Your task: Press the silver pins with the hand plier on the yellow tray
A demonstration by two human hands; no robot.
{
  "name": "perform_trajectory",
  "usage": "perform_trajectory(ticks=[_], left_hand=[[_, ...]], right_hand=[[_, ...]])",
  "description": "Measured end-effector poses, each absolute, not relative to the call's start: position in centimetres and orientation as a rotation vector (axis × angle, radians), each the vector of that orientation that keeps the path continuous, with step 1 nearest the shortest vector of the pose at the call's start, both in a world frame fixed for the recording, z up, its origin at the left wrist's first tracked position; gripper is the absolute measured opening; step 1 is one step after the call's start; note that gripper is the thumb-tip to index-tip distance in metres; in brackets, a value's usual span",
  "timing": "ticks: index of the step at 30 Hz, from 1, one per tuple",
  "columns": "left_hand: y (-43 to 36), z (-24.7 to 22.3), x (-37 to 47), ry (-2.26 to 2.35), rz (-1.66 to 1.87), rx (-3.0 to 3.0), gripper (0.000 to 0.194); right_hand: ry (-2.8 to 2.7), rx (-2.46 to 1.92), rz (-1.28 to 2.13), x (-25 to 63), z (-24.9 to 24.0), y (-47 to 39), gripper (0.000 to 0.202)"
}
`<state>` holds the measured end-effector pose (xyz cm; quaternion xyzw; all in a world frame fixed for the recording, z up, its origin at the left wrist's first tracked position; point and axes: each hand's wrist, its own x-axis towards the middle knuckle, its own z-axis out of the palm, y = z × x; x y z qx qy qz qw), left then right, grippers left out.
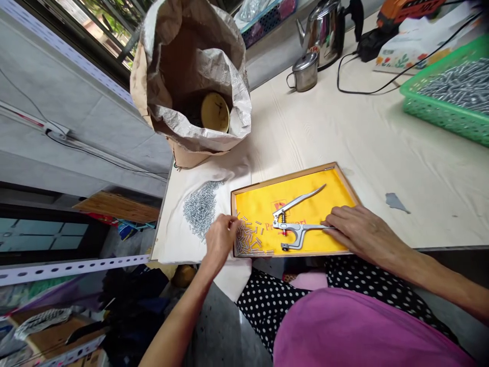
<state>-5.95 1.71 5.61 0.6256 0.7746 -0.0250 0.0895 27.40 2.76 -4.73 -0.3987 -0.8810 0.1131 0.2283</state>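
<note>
My left hand point(219, 237) is at the left wall of a shallow tray point(341, 178), its fingers drawn together. Whatever is between its fingertips is too small to make out. Beside them, inside the tray's left end, lie several loose small silvery metal cylinders point(248, 239). My right hand point(353, 224) rests over the tray's right end, its fingers closed on the lower handle end of silver hand pliers point(300, 234). The pliers lie on the tray's yellow lining, jaw toward the left, with the upper handle raised apart from the lower one.
Left of the tray, a heap of small metal pieces point(200, 209) lies on white cloth. Behind it stands a large paper sack point(191, 145) with a yellow bowl inside. A green basket point(439, 109) of metal pieces, a cup point(305, 74), a kettle point(326, 33) and a grey scrap point(396, 202) share the table.
</note>
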Motion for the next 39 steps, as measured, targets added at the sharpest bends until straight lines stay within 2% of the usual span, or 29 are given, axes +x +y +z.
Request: perform_trajectory(ticks=[3, 7, 24, 28, 32, 35, 37, 39], left_hand=[[3.7, 5.5, -9.5, 2.539, -0.199, 1.836, 0.027], [5.2, 4.2, -12.9, 2.588, -0.426, 1.687, 0.024], [6.7, 2.9, -14.9, 2.551, -0.465, 1.621, 0.016], [6.9, 3.3, -15.4, 2.526, -0.347, 1.625, 0.011], [7.2, 4.5, -16.1, 2.577, -0.161, 1.602, 0.019], [6.6, 5.2, -14.4, 2.552, 0.257, 1.502, 0.021], [5.6, 5.3, -11.4, 2.331, 0.616, 1.324, 0.022], [4.1, 5.2, -7.3, 2.038, 0.723, 1.239, 0.025]], right_hand=[[-2.43, -1.097, 0.3, 27.4, -4.8, 2.7, 0.028], [-2.416, -1.107, 0.3, 27.3, -4.7, 2.7, 0.026], [-2.416, -1.112, 0.229, 27.2, -4.4, 2.7, 0.024], [-2.428, -1.117, 0.226, 27.2, -4.4, 2.7, 0.025], [-2.442, -1.141, 0.239, 27.1, -4.1, 2.7, 0.025], [-2.462, -1.159, 0.267, 27.1, -3.7, 2.7, 0.024], [-2.487, -1.162, 0.288, 27.0, -3.4, 2.7, 0.023], [-2.512, -1.175, 0.292, 27.1, -3.1, 2.8, 0.021]])
